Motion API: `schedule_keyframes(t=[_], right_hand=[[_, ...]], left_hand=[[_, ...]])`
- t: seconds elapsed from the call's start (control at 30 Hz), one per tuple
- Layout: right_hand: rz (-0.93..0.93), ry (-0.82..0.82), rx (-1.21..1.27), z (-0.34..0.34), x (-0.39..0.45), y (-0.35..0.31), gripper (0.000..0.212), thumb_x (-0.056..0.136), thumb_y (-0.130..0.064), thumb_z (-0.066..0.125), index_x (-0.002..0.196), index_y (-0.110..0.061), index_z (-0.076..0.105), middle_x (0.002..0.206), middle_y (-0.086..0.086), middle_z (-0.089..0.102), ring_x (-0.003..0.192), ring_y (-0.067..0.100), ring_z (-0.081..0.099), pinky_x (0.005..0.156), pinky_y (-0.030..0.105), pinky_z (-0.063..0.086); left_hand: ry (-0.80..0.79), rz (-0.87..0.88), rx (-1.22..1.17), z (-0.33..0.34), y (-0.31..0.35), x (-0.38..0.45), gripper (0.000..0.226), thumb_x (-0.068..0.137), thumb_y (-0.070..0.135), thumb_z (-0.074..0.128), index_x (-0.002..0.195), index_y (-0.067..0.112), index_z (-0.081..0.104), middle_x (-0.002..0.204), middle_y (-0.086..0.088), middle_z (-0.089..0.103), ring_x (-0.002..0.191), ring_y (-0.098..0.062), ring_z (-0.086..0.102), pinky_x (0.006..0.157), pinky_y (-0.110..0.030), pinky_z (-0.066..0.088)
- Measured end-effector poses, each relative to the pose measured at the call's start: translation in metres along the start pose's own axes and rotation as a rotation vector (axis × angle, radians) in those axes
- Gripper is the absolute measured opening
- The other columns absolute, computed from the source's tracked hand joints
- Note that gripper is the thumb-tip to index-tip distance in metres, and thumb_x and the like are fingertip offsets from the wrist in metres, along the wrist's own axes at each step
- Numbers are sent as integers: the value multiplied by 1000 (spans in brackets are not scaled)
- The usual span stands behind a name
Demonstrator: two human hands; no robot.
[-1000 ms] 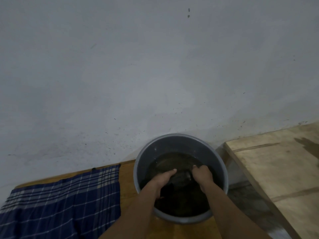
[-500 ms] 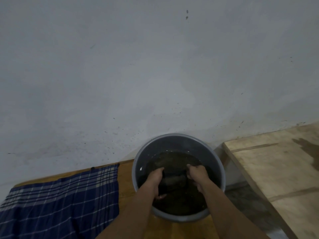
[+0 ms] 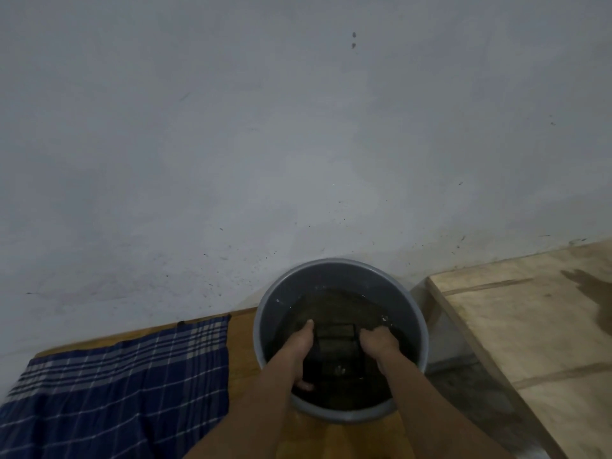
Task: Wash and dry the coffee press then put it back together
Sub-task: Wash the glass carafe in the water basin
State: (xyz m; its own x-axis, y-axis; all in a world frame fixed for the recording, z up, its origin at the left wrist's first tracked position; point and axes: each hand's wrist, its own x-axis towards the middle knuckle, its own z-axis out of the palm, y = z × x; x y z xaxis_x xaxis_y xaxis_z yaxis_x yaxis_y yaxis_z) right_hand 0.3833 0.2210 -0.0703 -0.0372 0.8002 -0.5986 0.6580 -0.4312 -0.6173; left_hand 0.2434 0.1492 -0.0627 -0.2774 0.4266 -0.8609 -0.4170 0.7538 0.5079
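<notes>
A grey plastic basin (image 3: 271, 313) holds murky brown water. The coffee press (image 3: 334, 346) lies on its side in that water, a dark frame with glass between its bars, partly submerged. My left hand (image 3: 299, 346) grips its left side, fingers reaching under and a thumb along the top. My right hand (image 3: 377, 341) holds its right side with curled fingers. How much of the press sits under the water is hard to see in the dim light.
A blue plaid cloth (image 3: 126, 385) lies spread on the wooden table (image 3: 241, 352) left of the basin. A lower plywood surface (image 3: 530, 326) with a dark wet stain stands to the right. A grey wall (image 3: 298, 144) rises directly behind the basin.
Both hands have spread slightly apart along the press, which has risen and turned so that its barred frame shows above the water.
</notes>
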Motion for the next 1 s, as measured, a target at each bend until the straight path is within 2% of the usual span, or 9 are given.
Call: schedule_keyframes(t=[0.1,0.17,0.23,0.33,0.43,0.5,0.6,0.7,1.0], right_hand=[[34,-87,2,-4,-6,1,17,99,-20,41,99,-7,51,102,12,58,80,22,57,58,28,43],[48,-135,51,-4,-9,1,13,97,-17,43,103,-8,50,109,14,58,89,26,59,59,29,45],[55,-153,123,-5,-14,0,16,95,-15,45,109,-8,48,110,14,58,85,23,56,59,30,43],[65,-177,258,-5,-24,0,21,94,-15,45,114,-7,50,111,16,60,95,27,57,69,34,44],[6,-197,400,-3,-37,1,29,95,-15,45,120,-5,54,118,18,61,102,31,56,66,31,43],[-56,-187,476,-6,-46,0,22,95,-15,46,108,-4,60,113,18,63,101,31,57,71,32,45],[-146,-154,575,-13,-65,-8,19,95,-9,44,96,-8,62,99,16,66,95,30,60,79,39,48],[-197,-106,617,-18,-83,-18,18,95,-9,44,93,-13,61,104,14,68,102,30,61,91,41,47],[-260,-46,670,-28,-123,-39,17,95,-10,46,108,-16,56,101,5,64,97,20,60,87,38,45]], left_hand=[[-28,54,77,0,0,-5,66,89,52,58,142,21,33,144,-17,34,129,-39,38,102,-55,43],[-16,132,130,-1,-1,-13,61,89,46,61,138,21,37,142,-14,37,128,-37,41,100,-53,46],[-2,222,163,-5,1,-20,57,89,41,63,137,20,40,139,-13,42,125,-35,44,96,-51,50],[41,398,257,-10,13,-37,50,86,33,69,127,14,50,126,-12,54,111,-30,53,94,-48,51],[132,646,478,-12,33,-61,53,80,35,75,123,11,55,125,-7,60,108,-26,58,96,-36,48],[186,790,641,-8,47,-80,59,79,37,76,127,10,54,126,-7,58,114,-26,56,89,-28,44],[229,975,810,-3,62,-109,52,77,37,77,116,9,57,118,-11,61,99,-22,56,86,-31,49],[238,1117,897,-3,70,-134,50,76,35,78,113,8,58,114,-11,62,91,-17,52,78,-27,46],[271,1302,933,-20,75,-182,60,75,36,79,123,11,54,121,-10,57,108,-23,57,85,-25,43]])
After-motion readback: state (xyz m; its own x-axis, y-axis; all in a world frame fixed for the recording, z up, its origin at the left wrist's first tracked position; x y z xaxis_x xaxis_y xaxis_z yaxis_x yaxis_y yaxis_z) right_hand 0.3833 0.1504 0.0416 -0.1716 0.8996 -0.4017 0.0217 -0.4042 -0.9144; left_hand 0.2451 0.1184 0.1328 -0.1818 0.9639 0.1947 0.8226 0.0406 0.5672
